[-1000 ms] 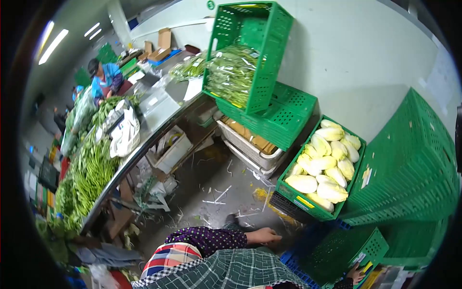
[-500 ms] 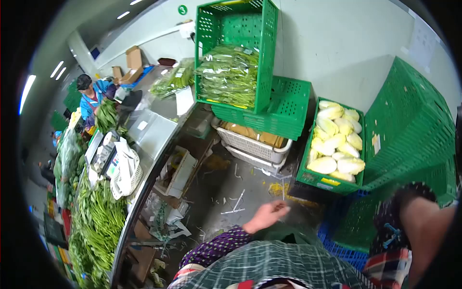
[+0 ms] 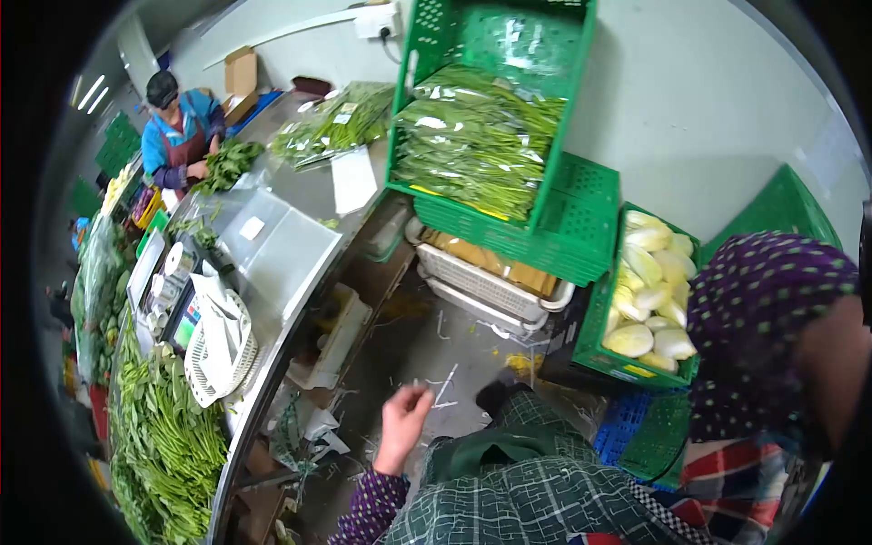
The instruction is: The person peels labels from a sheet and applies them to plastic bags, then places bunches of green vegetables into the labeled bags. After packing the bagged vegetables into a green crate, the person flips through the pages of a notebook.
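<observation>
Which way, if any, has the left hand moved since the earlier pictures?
Yes: the left hand has moved away from the cabbage crate, leftward in view, nearer the table.

No readable text; yellow label [image 3: 639,371] on cabbage crate [image 3: 603,359] illegible.

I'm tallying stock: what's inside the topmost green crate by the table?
Bagged leafy greens show inside the topmost green crate; anything beneath or behind the visible bags is covered.

Right sleeve [image 3: 772,309] partly hides green crates [image 3: 783,205].
Skin [image 3: 831,354] beside it blurs into darkness; the upright crate [image 3: 578,104] is cut off above.
</observation>
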`<state>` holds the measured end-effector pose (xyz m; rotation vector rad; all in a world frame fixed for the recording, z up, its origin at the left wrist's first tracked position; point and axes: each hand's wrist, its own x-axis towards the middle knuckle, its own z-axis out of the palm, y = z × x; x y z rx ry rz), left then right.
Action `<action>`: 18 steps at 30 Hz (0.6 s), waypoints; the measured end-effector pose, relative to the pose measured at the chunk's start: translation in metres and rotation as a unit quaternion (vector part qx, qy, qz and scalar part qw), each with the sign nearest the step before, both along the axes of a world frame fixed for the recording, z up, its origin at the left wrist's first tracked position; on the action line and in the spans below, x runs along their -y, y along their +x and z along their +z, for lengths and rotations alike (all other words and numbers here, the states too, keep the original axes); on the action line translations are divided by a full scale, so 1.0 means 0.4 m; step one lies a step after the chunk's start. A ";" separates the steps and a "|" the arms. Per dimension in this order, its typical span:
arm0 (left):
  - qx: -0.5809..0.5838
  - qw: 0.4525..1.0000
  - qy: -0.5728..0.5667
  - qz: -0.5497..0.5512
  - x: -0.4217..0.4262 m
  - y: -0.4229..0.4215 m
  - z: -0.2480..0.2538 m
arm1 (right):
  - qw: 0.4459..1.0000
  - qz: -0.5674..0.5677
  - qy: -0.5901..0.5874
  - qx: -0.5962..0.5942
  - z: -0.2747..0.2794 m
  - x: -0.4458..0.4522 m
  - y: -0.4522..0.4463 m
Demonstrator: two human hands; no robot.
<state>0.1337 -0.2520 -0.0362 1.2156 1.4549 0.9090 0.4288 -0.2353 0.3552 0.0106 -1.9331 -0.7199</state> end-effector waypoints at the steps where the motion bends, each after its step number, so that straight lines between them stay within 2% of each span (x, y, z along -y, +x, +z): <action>1: 0.028 0.997 0.071 0.017 -0.066 0.006 0.092 | 1.000 0.008 0.005 -0.004 -0.006 -0.053 -0.015; 3: 0.087 0.976 0.197 0.016 -0.185 -0.005 0.301 | 1.000 0.025 0.010 -0.002 -0.005 -0.153 -0.018; 5: 0.037 0.917 0.396 0.044 -0.257 -0.027 0.504 | 0.999 0.044 0.009 0.000 -0.005 -0.262 -0.021; 6: 0.008 0.830 0.551 0.088 -0.301 -0.031 0.573 | 0.999 0.050 0.014 0.005 -0.001 -0.321 -0.021; 7: -0.085 0.755 0.650 0.037 -0.340 -0.093 0.664 | 0.998 0.053 0.017 0.009 0.008 -0.372 -0.022; 8: -0.246 0.734 0.624 0.103 -0.311 -0.149 0.751 | 0.998 0.059 0.021 0.013 0.018 -0.426 -0.025; 9: -0.298 0.675 0.659 0.142 -0.304 -0.176 0.800 | 0.997 0.067 0.022 0.015 0.025 -0.479 -0.028; 11: -0.345 0.606 0.689 0.198 -0.350 -0.191 0.828 | 0.997 0.079 0.026 0.007 0.035 -0.573 -0.027; 14: -0.412 0.574 0.667 0.235 -0.425 -0.215 0.879 | 0.996 0.082 0.033 0.004 0.062 -0.698 -0.021; 18: -0.487 0.521 0.642 0.282 -0.483 -0.243 0.891 | 0.996 0.049 0.077 -0.005 0.091 -0.696 -0.018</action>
